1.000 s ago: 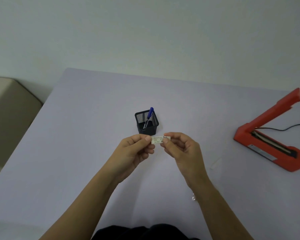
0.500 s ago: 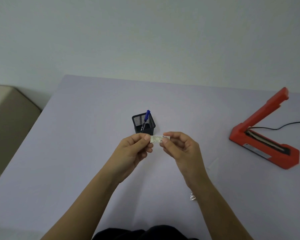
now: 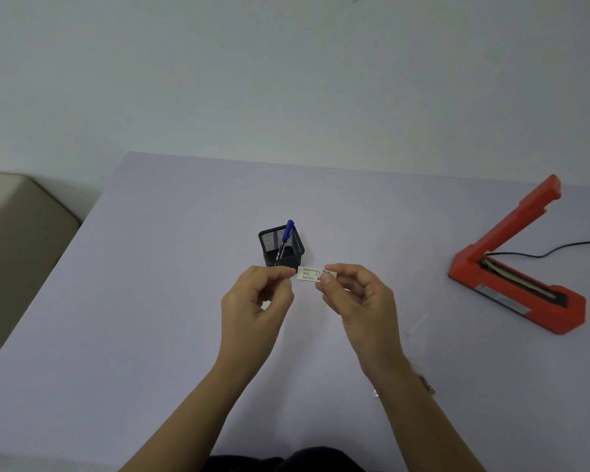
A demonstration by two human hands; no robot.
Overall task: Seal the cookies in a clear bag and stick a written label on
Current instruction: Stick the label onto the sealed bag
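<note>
Head view. Both hands raised over the middle of the pale lavender table (image 3: 150, 301), meeting at a small white label (image 3: 310, 274). Left hand (image 3: 252, 301): thumb and forefinger pinched at the label's left edge, other fingers curled in. Right hand (image 3: 358, 298): thumb and forefinger pinching the label's right end, covering part of it. Label held level between the two, face up; printed lines read partly as "Name Product", "Mfg", "Exp Date", with blue handwriting at its right, too small to read.

Just beyond the hands: black mesh pen holder (image 3: 281, 248), upright, one blue pen (image 3: 286, 233) leaning inside it, cap up.

Far right: red heat sealer (image 3: 511, 267), arm lifted open at a steep angle, black cord (image 3: 552, 250) running off the right edge.

Near the right forearm, faint clear plastic (image 3: 414, 327) lies on the table; cannot tell whether it is the bag. Cookies not made out.

Left of the table, a beige cushioned seat (image 3: 17, 240).
</note>
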